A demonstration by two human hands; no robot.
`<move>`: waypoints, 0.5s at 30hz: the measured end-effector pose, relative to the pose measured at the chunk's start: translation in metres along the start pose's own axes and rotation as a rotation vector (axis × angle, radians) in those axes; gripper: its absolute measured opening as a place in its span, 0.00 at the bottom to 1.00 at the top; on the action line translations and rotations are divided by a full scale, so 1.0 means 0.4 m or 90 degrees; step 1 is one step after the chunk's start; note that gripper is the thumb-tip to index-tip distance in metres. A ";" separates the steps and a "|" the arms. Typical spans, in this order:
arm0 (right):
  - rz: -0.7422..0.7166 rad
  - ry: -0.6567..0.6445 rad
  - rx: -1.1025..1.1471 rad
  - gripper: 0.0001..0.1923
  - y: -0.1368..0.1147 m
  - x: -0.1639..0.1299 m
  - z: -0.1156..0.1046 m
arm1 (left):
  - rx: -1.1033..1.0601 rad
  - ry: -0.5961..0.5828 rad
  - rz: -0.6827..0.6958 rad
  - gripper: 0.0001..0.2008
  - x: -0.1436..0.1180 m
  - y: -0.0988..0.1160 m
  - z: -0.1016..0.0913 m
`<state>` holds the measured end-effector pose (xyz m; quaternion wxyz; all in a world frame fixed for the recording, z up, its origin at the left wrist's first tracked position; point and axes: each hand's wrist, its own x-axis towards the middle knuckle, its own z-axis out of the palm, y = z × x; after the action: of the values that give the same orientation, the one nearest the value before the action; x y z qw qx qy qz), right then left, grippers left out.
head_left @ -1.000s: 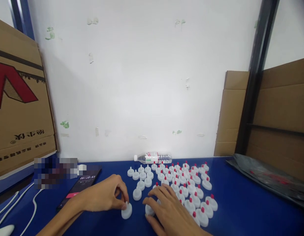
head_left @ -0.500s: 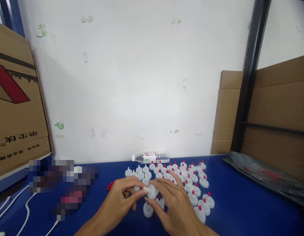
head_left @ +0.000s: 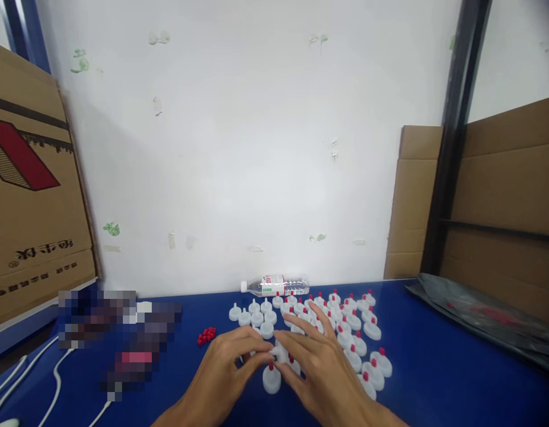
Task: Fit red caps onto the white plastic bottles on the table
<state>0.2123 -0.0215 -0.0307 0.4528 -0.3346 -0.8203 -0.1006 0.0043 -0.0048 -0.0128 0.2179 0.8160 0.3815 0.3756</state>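
My right hand (head_left: 321, 362) is closed around the body of a white plastic nozzle cap (head_left: 281, 353), its spout turned to the left. At that spout, the thumb and forefinger of my left hand (head_left: 232, 370) are pinched together; whether a small red tip is between them is hidden. Just below the fingers stands a white nozzle cap with a red tip (head_left: 271, 379). Many more red-tipped nozzle caps (head_left: 352, 358) stand behind and right of my right hand. Several nozzle caps with bare white spouts (head_left: 266, 330) stand beyond my left hand, near a small pile of red tips (head_left: 206, 336).
A clear water bottle (head_left: 274, 285) lies along the wall at the back of the blue table (head_left: 168, 373). White cables (head_left: 56, 379) and a pixelated area are at left. Cardboard boxes (head_left: 38, 225) flank the table, and a dark plastic bag (head_left: 483, 314) lies at right.
The view has shifted slightly. My left fingers have closed over the spout's tip, which showed more before. The pile of red tips, partly covered earlier, now shows fully.
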 end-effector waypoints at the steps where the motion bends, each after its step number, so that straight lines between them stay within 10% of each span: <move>1: -0.007 -0.004 -0.007 0.19 0.000 0.002 -0.003 | 0.012 0.008 -0.016 0.12 0.000 -0.003 0.001; 15: -0.089 0.038 -0.028 0.15 -0.022 0.007 -0.028 | -0.102 -0.133 -0.065 0.25 -0.017 0.026 -0.010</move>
<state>0.2131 -0.0322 -0.0207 0.4617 -0.2830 -0.8253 -0.1599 0.0031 -0.0162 -0.0067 0.3399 0.8102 0.3664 0.3061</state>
